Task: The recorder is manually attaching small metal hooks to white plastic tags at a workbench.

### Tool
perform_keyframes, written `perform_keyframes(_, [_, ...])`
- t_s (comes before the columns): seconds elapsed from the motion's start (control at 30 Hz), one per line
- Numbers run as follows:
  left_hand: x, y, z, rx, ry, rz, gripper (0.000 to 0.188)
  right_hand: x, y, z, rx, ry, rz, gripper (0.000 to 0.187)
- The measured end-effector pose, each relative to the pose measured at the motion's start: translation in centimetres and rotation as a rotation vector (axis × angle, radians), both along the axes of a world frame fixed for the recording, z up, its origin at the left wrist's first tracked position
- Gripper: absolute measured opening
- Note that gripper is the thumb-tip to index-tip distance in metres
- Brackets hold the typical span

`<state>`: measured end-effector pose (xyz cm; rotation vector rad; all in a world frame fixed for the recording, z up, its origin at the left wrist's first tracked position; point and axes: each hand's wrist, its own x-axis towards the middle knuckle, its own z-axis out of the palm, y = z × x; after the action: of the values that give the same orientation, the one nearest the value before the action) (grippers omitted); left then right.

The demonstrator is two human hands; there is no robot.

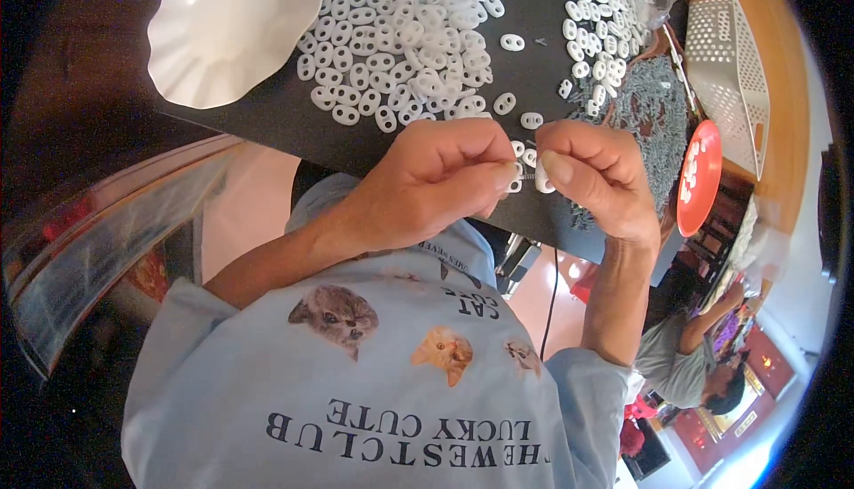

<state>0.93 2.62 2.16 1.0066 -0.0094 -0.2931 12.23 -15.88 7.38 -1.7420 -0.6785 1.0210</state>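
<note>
Close together above the table's near edge, both my hands are closed in a pinch. Between thumb and fingers my left hand (436, 169) grips a small white plastic piece (515, 186), mostly covered by the thumb. My right hand (603, 173) pinches another white plastic piece (544, 181) just beside it. In the narrow gap between them shows a thin, dark ridged bit, perhaps a spring; its kind is hard to make out. Just beyond my fingertips lie loose white oval pieces with two holes (531, 120).
A large heap of white two-holed ovals (391, 40) covers the dark table (525, 71). A white wavy-rimmed bowl (236, 31) stands left. To the right are a pile of small grey parts (654, 102), a red plate (701, 178) and a white perforated basket (729, 71). Another person (685, 356) sits beyond.
</note>
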Motion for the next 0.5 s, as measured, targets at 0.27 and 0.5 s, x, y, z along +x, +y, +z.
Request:
perform_keyframes(0.27, [0.02,0.35,-0.01,-0.013,0.016,-0.009,0.012,0.10,0.23,0.00,-0.007,0.033,0.010,0.023])
perform_keyframes(0.5, [0.00,0.45,-0.03,0.019,0.017,-0.003,0.012,-0.38,0.85,-0.26,0.015,0.017,-0.010,0.021])
